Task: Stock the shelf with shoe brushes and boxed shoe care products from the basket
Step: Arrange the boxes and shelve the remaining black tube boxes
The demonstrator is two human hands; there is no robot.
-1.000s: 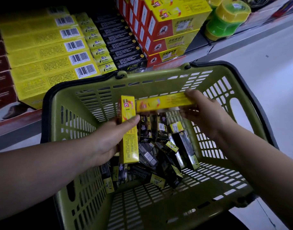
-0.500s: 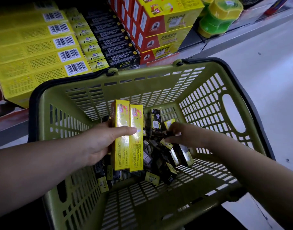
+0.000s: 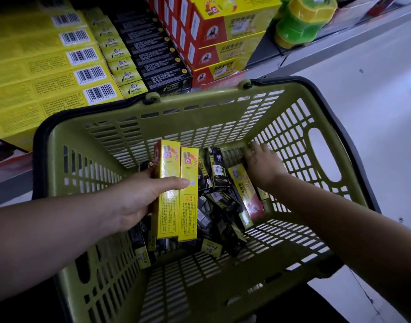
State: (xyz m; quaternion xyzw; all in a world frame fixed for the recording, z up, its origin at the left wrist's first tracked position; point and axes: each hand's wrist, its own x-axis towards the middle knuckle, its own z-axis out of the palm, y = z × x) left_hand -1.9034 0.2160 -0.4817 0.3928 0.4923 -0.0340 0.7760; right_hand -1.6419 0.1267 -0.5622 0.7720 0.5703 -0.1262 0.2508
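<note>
Yellow cardboard boxes (image 3: 176, 194), long axes pointing away, clamped in left hand (image 3: 134, 199); right hand (image 3: 265, 164), fingers spread, over black boxes (image 3: 220, 206) in olive plastic basket (image 3: 199, 117).

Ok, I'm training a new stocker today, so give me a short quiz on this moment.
1. How many yellow boxes does the left hand hold in the basket?
2. True or false: the basket is empty.
3. The right hand is: A raised overhead, B reaching inside the basket, C out of view.

Key: 1 two; 2 false; 3 B.
</note>
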